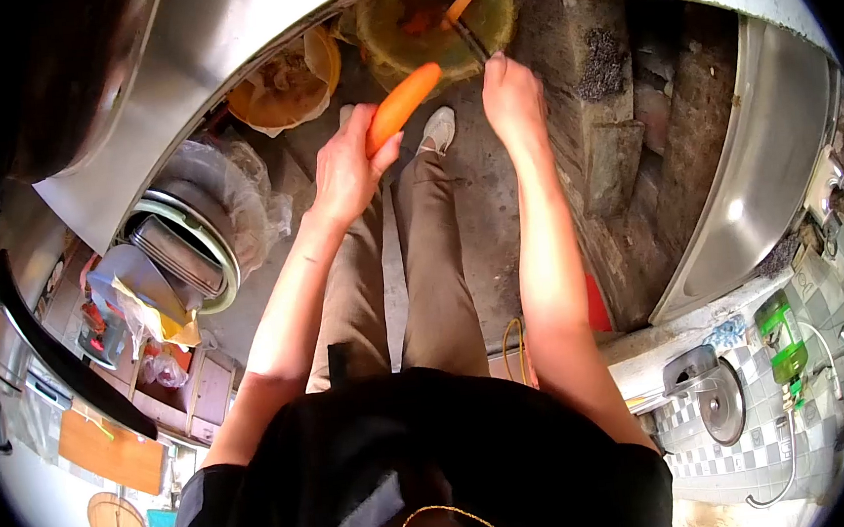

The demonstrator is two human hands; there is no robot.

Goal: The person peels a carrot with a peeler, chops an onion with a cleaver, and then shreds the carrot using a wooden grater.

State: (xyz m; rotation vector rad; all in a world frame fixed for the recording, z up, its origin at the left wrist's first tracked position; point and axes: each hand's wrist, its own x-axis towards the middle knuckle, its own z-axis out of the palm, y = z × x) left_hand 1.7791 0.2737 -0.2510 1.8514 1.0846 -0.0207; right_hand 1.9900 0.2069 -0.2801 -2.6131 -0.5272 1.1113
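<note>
My left hand [348, 175] is closed around a peeled-looking orange carrot [404, 108], its tip pointing up and to the right. In my right hand [514, 103] is the dark handle of a knife [470, 42]; its blade is hard to make out. A long orange strip [466, 0], like a piece of carrot, shows at the knife's far end. Both hands are just short of a bin lined with a yellowish bag [380, 44], and the knife reaches over its rim. Blurred reddish-orange scraps [418, 21] lie inside the bin.
Left of the bin stands an orange basin [330, 63] with a liner. Nearer on the left are a pale-rimmed tub [230, 279] holding metal trays and a clear plastic bag [259, 202]. Steel counters flank both sides. A stepped wooden structure [622, 163] runs along the right.
</note>
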